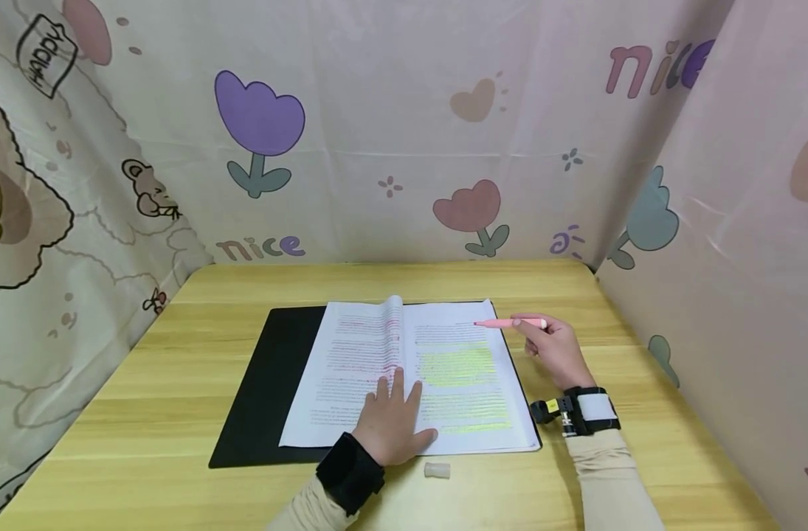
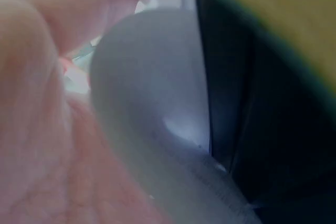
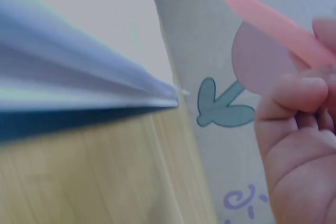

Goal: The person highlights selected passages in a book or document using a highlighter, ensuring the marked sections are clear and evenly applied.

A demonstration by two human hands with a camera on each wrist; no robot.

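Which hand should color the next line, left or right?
Probably the right hand: it holds the pink marker, pointing toward the open pages, while the left hand rests spread on them.

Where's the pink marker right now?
In the head view, the pink marker is right of centre, held in the right hand, pointing left over the upper right-hand page.

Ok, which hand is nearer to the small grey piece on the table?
Left. The left hand rests on the open pages, just beyond and left of the small grey piece; the right hand is farther off, beyond it to the right, holding the pink marker.
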